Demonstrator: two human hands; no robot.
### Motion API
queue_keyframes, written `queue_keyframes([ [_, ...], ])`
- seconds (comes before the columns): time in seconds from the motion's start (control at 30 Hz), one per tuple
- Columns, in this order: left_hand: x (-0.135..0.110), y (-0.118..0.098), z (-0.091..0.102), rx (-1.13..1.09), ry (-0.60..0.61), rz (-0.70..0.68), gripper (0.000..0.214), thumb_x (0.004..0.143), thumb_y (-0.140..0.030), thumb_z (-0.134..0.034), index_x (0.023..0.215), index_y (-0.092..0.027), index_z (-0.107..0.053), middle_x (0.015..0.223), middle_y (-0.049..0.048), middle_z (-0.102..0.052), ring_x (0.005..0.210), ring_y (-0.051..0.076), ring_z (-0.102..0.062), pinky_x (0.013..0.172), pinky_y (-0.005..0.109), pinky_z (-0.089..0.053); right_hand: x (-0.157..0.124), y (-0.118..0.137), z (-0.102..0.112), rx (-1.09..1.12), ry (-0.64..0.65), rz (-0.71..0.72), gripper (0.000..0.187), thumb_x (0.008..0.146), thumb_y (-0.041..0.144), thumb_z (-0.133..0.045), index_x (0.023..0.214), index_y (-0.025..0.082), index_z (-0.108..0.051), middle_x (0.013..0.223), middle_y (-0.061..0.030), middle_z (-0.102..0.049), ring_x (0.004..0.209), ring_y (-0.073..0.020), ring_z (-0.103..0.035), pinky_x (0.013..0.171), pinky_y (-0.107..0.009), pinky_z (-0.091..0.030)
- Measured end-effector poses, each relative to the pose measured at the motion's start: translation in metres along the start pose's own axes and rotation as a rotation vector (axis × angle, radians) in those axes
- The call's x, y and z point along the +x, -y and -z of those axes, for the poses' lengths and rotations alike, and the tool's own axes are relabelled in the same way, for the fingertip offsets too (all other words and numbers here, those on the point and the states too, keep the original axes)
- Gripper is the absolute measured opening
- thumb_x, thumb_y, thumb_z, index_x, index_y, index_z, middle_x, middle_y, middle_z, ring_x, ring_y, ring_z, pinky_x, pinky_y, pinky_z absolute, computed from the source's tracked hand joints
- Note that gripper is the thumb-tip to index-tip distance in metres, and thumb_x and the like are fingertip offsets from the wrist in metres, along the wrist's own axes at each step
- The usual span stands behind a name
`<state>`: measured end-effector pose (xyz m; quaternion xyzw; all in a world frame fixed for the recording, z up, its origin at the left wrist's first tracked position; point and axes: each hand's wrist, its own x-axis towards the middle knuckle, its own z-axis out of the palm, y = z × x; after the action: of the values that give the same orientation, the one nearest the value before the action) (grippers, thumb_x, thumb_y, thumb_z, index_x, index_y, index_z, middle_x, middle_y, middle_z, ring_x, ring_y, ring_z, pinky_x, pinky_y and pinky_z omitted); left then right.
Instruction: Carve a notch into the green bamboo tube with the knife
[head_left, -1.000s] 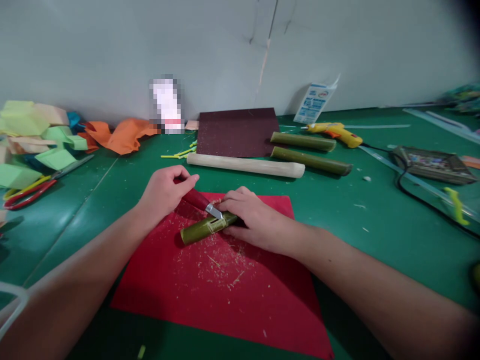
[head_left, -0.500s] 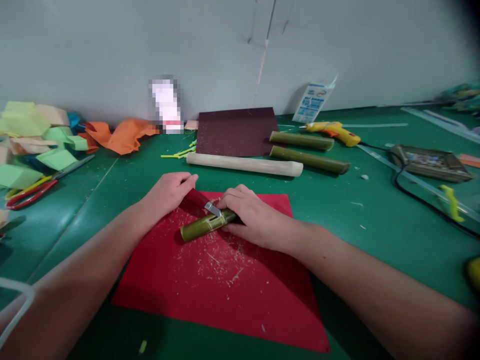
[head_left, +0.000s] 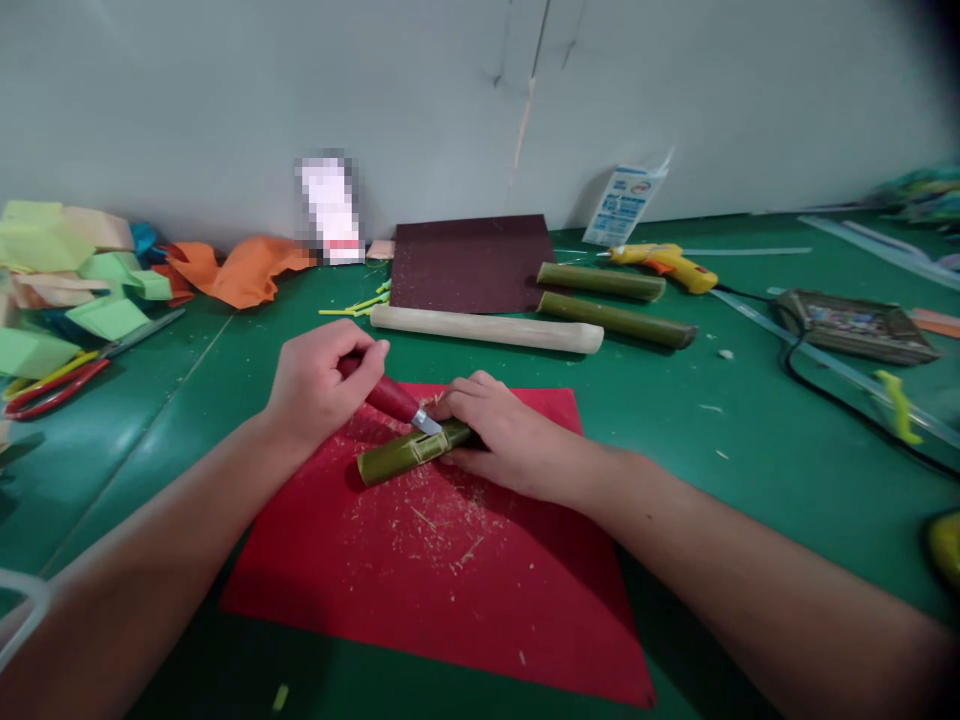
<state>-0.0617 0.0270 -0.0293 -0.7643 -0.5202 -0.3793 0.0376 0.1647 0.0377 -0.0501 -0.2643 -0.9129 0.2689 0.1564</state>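
Observation:
My left hand [head_left: 322, 385] is wrapped round the red handle of a carving knife [head_left: 391, 400]. The knife slants down to the right, its metal blade touching a short green piece of bamboo [head_left: 401, 457] beside a pale rectangular cut in the skin. My right hand [head_left: 506, 432] grips the right end of that bamboo, fingers over the far side and thumb at the near side, hiding this end. Under the bamboo lies a red sheet [head_left: 555, 590], with pale shavings scattered over its middle.
Behind the sheet lie a peeled pale stick [head_left: 487, 328], two green bamboo pieces [head_left: 615, 318] and a dark sheet [head_left: 469, 265]. A yellow glue gun [head_left: 667, 265] with a black cord is at right. Red-handled scissors [head_left: 60, 388] and folded papers [head_left: 112, 315] lie left.
My left hand has risen and rolled over, tilting the knife handle more steeply while the blade stays at the cut. My right hand and the bamboo have barely moved.

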Motion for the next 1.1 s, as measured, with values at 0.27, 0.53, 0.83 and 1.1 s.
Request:
queue_keyframes([
  [0.27, 0.0, -0.028, 0.015, 0.041, -0.021, -0.01, 0.029, 0.085, -0.033, -0.067, 0.065, -0.022, -0.05, 0.062, -0.0013, -0.056, 0.057, 0.014, -0.049, 0.057, 0.03, -0.036, -0.001, -0.002, -0.001, 0.006, -0.013, -0.004, 0.024, 0.086, 0.016, -0.066, 0.11, 0.017, -0.06, 0.107, -0.008, -0.062, 0.096, -0.0225, -0.047, 0.083, -0.035, -0.038],
  [0.53, -0.002, -0.021, 0.006, -0.124, -0.029, 0.119, 0.024, 0.084, -0.033, -0.069, 0.068, -0.023, -0.054, 0.066, -0.0021, -0.057, 0.056, 0.012, -0.05, 0.056, 0.03, -0.041, 0.0, -0.002, 0.0, 0.008, 0.001, 0.001, 0.027, 0.085, 0.015, -0.067, 0.112, 0.015, -0.061, 0.106, -0.0083, -0.062, 0.097, -0.022, -0.048, 0.084, -0.036, -0.038],
  [0.83, -0.011, -0.06, 0.019, -0.19, -0.074, -0.267, 0.011, 0.085, -0.015, -0.063, 0.078, -0.023, -0.059, 0.07, -0.0009, -0.063, 0.061, 0.012, -0.058, 0.056, 0.027, -0.047, 0.003, -0.007, 0.0, 0.007, 0.006, 0.067, 0.006, 0.09, 0.019, -0.063, 0.096, 0.018, -0.064, 0.095, -0.0056, -0.057, 0.091, -0.0198, -0.048, 0.082, -0.035, -0.036],
  [1.1, -0.017, -0.066, 0.023, -0.215, 0.014, -0.418, 0.013, 0.083, -0.01, -0.061, 0.074, -0.019, -0.058, 0.069, 0.0015, -0.065, 0.066, 0.012, -0.061, 0.058, 0.024, -0.053, 0.001, -0.007, -0.003, -0.002, -0.025, 0.09, 0.012, 0.092, 0.019, -0.059, 0.103, 0.02, -0.065, 0.094, -0.0048, -0.058, 0.089, -0.019, -0.048, 0.081, -0.035, -0.035],
])
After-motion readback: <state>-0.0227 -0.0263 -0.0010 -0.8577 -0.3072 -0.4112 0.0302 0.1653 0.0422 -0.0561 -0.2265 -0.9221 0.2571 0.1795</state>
